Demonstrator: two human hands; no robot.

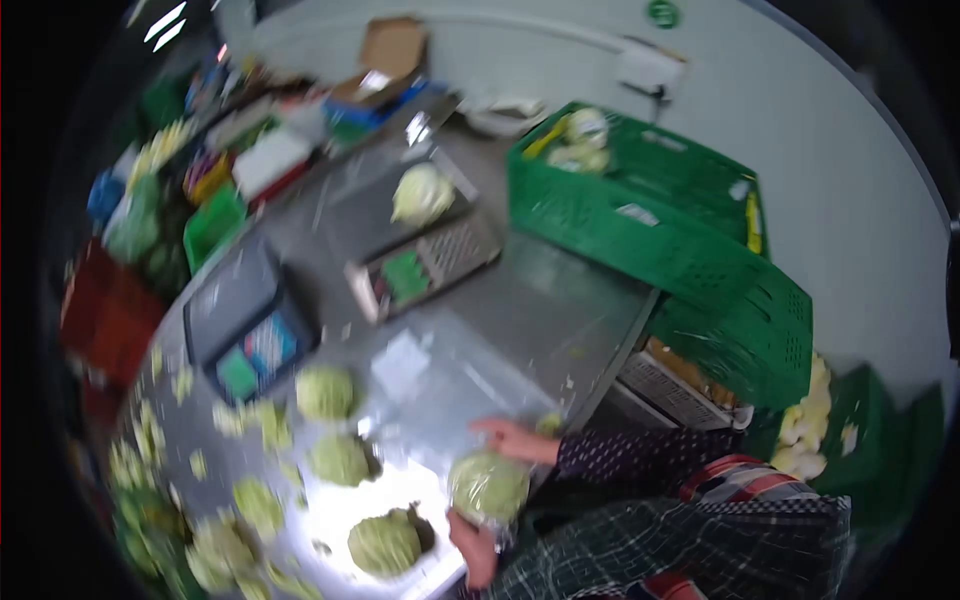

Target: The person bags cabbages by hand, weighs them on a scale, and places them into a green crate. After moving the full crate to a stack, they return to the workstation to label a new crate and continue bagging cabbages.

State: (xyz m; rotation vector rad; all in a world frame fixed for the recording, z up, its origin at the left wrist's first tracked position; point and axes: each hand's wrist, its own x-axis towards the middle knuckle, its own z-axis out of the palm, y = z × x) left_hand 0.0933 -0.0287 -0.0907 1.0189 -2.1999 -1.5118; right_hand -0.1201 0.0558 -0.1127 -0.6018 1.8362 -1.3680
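Note:
A pale green cabbage in clear film (488, 486) lies at the table's near edge, between my two hands. Against its lower side rests my left hand (474, 550), curved round the wrapped cabbage, some fingers hidden. Beside its upper side is my right hand (513, 440), fingers stretched out over the film and not closed on anything. Unwrapped cabbages lie close by: one below left (385, 544), one to the left (340, 459) and one further up (325, 392). A clear plastic sheet (455, 365) with a white paper (401, 364) covers the metal surface beyond my hands.
A grey container (245, 320), a cardboard box (425, 266) and another cabbage (422, 194) stand farther back. Green crates (640, 215) are at the right, one holding cabbages. Loose leaves (258, 505) litter the left side. A dark checked garment (660, 550) shows at lower right.

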